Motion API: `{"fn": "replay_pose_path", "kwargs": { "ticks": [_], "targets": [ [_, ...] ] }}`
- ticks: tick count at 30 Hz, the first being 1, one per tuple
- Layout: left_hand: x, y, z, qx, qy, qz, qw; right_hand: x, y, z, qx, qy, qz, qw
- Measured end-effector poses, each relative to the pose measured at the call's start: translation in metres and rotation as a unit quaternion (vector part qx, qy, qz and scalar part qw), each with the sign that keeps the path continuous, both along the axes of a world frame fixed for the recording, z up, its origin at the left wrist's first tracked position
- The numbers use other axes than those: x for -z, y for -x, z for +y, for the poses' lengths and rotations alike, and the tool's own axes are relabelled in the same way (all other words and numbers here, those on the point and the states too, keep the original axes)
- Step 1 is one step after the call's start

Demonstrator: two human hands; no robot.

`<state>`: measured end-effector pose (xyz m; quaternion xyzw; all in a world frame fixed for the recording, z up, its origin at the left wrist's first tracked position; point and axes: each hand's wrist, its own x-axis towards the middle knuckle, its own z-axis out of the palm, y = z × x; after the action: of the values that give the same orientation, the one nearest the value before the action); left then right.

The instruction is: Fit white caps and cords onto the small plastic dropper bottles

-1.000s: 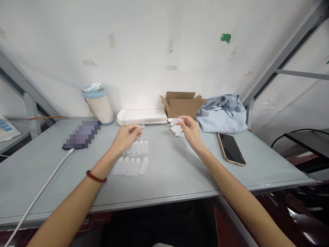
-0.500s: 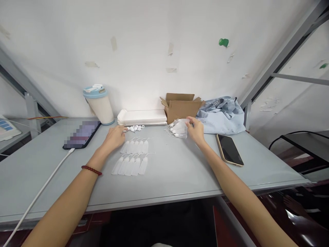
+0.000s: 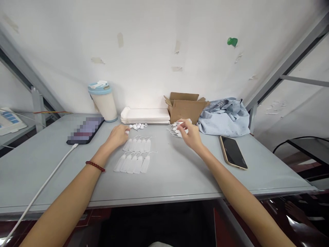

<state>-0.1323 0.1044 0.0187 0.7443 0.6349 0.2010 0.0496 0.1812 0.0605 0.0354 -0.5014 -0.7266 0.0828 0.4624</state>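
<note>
My left hand [image 3: 118, 135] rests at the left end of a small heap of white pieces [image 3: 138, 126]. Its thumb and forefinger are pinched together, and a tiny white bit shows at their tips. My right hand [image 3: 189, 134] reaches over a pile of translucent plastic pieces with thin white strings [image 3: 174, 128]. Thumb and forefinger are apart over the pile's string ends, and the hand covers much of the pile. Between my hands, nearer me, similar stringed pieces lie in two rows, a back row [image 3: 137, 144] and a front row [image 3: 132, 163].
Along the wall stand a cup with a blue lid [image 3: 102, 103], a stack of white trays or cards [image 3: 145, 116], an open cardboard box [image 3: 186, 111] and a light blue cloth [image 3: 223, 118]. A charging phone [image 3: 86, 131] lies left, its cable [image 3: 48, 180] crossing the table; another phone [image 3: 233, 152] lies right.
My right hand has moved left from the right end of the pile to over its strings. My left hand stays beside the white pieces. The view has shifted slightly.
</note>
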Motion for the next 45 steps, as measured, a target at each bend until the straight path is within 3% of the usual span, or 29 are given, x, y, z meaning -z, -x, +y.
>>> {"fn": "replay_pose_path", "kwargs": {
  "ticks": [2, 4, 7, 10, 15, 18, 22, 30, 37, 41, 45],
  "targets": [
    [-0.003, -0.002, -0.002, 0.0, 0.004, -0.006, 1.0, -0.003, 0.018, -0.018, -0.126, 0.084, -0.009, 0.988],
    [-0.006, -0.004, -0.005, -0.001, 0.006, -0.017, 1.0, -0.005, 0.038, -0.038, -0.24, 0.156, -0.043, 0.957],
    [-0.013, -0.011, -0.01, -0.001, 0.006, -0.043, 0.999, -0.005, 0.061, -0.064, -0.341, 0.192, -0.091, 0.916],
    [-0.02, -0.019, -0.015, 0.008, 0.007, -0.074, 0.997, -0.003, 0.071, -0.074, -0.378, 0.196, -0.137, 0.895],
    [-0.031, -0.035, -0.029, 0.029, 0.008, -0.129, 0.991, -0.002, 0.069, -0.07, -0.367, 0.19, -0.224, 0.883],
    [-0.035, -0.044, -0.037, 0.062, 0.045, -0.187, 0.979, -0.003, 0.067, -0.068, -0.341, 0.192, -0.244, 0.887],
    [-0.037, -0.053, -0.045, 0.129, 0.088, -0.275, 0.949, -0.006, 0.064, -0.065, -0.257, 0.185, -0.299, 0.9],
    [-0.038, -0.061, -0.053, 0.179, 0.15, -0.277, 0.932, -0.003, 0.046, -0.046, -0.09, 0.091, -0.369, 0.921],
    [-0.036, -0.062, -0.054, 0.226, 0.2, -0.335, 0.893, -0.001, 0.046, -0.047, -0.144, -0.003, -0.27, 0.952],
    [-0.036, -0.062, -0.054, 0.231, 0.205, -0.386, 0.87, -0.001, 0.047, -0.051, -0.194, 0.009, -0.223, 0.955],
    [-0.037, -0.061, -0.055, 0.234, 0.212, -0.388, 0.866, -0.005, 0.047, -0.052, -0.231, 0.037, -0.173, 0.957]
  ]
}}
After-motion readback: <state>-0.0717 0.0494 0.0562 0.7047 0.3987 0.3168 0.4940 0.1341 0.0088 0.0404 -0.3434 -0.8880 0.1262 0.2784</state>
